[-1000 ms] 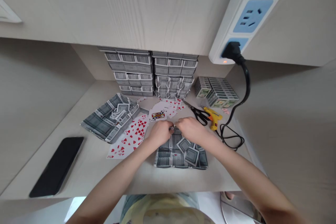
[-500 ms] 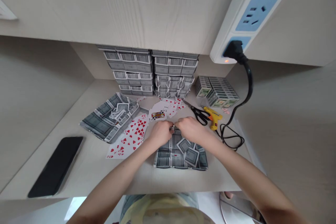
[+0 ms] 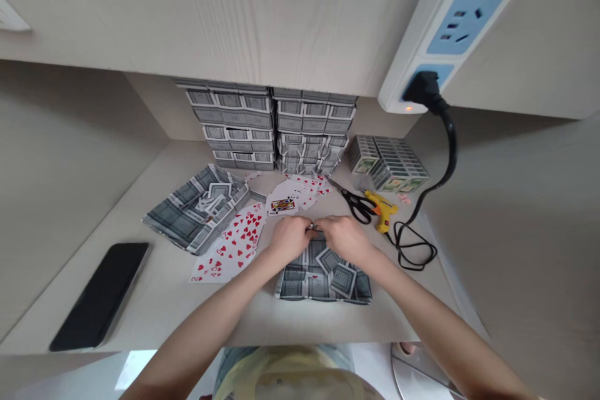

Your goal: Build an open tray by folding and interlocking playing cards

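Note:
A shallow box made of grey-backed playing cards (image 3: 295,284) lies in front of me, with several loose cards (image 3: 344,279) inside it. At its far edge my left hand (image 3: 293,237) and my right hand (image 3: 344,239) meet, fingertips close together. Both are closed, pinching the far rim, where a small white edge shows between them. The fingers cover most of what they grip. Just beyond the hands lie fanned face-up playing cards (image 3: 284,205), a jack among them. To the left spreads a row of red heart cards (image 3: 234,250).
A second card box (image 3: 173,219) holding folded cards stands at left, near a black phone (image 3: 100,297). Stacked card boxes (image 3: 314,119) line the back. At right are packed decks (image 3: 394,162), black scissors (image 3: 359,206), a yellow glue gun (image 3: 384,209) and its cord; above hangs a power strip (image 3: 422,62).
Both hands have shifted slightly down and towards me, still meeting at the box's far edge. The box and the other things stay where they were; the view has moved a little.

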Available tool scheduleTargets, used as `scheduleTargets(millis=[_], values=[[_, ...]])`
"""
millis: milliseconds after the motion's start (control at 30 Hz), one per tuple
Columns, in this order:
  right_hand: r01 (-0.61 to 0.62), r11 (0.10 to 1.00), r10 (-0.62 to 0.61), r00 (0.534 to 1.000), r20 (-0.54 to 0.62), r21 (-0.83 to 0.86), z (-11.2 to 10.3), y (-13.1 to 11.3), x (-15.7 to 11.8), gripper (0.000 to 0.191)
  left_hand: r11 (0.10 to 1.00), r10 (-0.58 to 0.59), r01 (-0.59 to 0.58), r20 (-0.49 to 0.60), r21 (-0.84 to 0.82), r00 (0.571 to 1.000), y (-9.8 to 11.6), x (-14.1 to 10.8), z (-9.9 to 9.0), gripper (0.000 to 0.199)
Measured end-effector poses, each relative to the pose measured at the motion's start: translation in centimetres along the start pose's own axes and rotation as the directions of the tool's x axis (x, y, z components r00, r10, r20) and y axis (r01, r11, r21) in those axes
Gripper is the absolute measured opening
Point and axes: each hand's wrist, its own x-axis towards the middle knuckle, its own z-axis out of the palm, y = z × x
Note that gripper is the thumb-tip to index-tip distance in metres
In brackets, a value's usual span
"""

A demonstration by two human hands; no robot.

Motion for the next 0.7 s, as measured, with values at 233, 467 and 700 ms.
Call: scheduleTargets(millis=[233,467,700], values=[[-0.013,0.996,0.017,0.999,-0.041,0.094,1.15,0.37,-0.22,0.030,0.999,-0.014,0.014,0.012,-0.031,1.000,0.00,0.00,-0.12,0.020],[-0.006,1.000,0.007,1.000,0.027,-0.010,0.62,-0.16,-0.18,0.026,0.998,0.038,-0.038,0.002,-0.040,0.999,0.04,-0.09,-0.46,0.019],[-0.025,1.000,0.026,0.999,0.021,-0.007,0.99,-0.49,-0.50,0.023,0.998,0.020,-0.018,0.026,-0.052,0.999,0.33,-0.15,-0.84,0.018]])
